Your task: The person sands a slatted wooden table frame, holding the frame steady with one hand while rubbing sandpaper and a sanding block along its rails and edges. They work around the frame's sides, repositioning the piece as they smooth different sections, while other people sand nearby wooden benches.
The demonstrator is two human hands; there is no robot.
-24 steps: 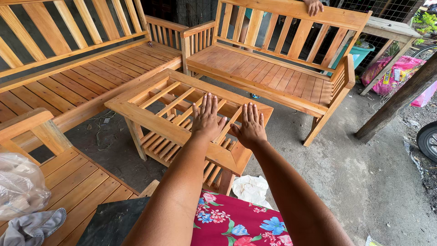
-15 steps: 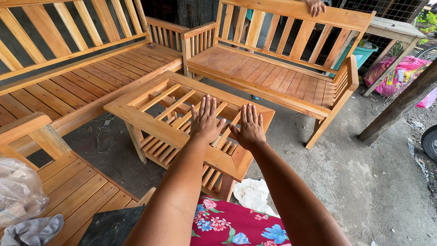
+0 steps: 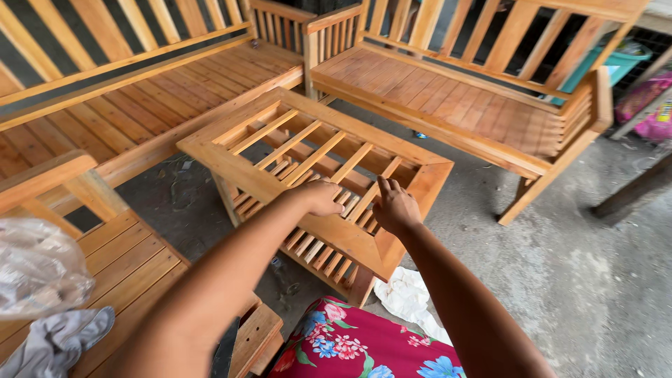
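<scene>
A: Fig., head view. Left hand (image 3: 323, 197) curled over near rail of wooden slatted table (image 3: 231, 157), fingers folded down onto slats. Right hand (image 3: 394, 207) just beside it, fingers bent, tips on a slat (image 3: 365, 204) close to the rail. Nothing pinched in either; both only pressing on wood.

B: Table position?

A: On concrete floor (image 3: 595, 280), betw. long bench (image 3: 126, 98) at left and 2nd bench (image 3: 455, 105) behind. Lower slat shelf visible under top. White cloth (image 3: 406, 297) on floor by near leg.

B: Risks, as judged?

A: Thin slats, open gaps w/ no panel. Hard push on one slat: likely flex or crack, esp. mid-span. Fingertips slipping through a gap: pinch or scrape on edges. Bare wood, so splinters possible if hands slide along grain.

B: Anything else?

A: Pull toward body: table could tip or skid on rough floor, near leg catching the cloth. Tight space betw. benches, so a corner knock probable w/ any sideways shift. Plastic bag (image 3: 35, 269) and grey glove (image 3: 56, 343) at left, well apart, no factor.
</scene>
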